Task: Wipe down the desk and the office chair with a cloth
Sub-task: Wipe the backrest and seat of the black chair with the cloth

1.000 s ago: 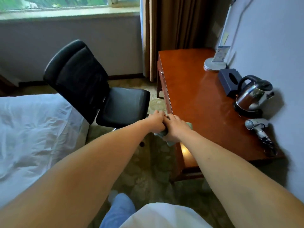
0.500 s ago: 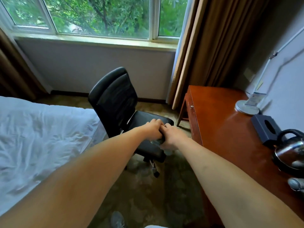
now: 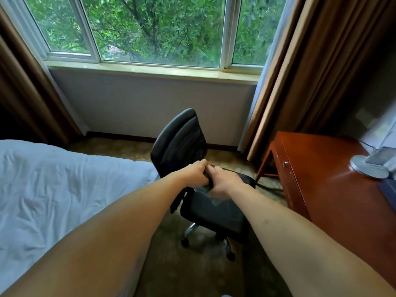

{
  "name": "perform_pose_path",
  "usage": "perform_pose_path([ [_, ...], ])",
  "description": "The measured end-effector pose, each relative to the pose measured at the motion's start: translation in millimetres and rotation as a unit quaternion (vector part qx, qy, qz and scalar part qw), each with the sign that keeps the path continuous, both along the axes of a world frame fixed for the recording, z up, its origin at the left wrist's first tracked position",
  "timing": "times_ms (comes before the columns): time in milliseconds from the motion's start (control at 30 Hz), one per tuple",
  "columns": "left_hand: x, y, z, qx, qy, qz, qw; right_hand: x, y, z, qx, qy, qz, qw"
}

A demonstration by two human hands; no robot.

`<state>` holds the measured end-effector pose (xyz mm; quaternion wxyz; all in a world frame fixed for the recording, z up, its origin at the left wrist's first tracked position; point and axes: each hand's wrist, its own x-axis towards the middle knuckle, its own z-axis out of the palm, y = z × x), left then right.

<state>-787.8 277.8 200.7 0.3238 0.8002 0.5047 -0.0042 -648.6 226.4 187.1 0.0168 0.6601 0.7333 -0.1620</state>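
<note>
Where both hands meet, smooth black chair

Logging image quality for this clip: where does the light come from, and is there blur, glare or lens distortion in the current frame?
Head view: daylight enters through the window; the desk shows a glare streak near the lamp base; wide-angle bending curves the curtains; motion blur smears the hands' surroundings and the frame's right edge.

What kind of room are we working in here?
Most likely a hotel room: a bed with white linen close beside a wooden desk, a black office chair between them, and full-length curtains at the window.
</note>
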Motion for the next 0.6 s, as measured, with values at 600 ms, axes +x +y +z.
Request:
perform_pose_path([
  [600, -7, 204, -13, -0.037, 0.034, 0.073, 0.996, -4, 229, -33, -0.051, 0.092, 0.019, 0.994],
])
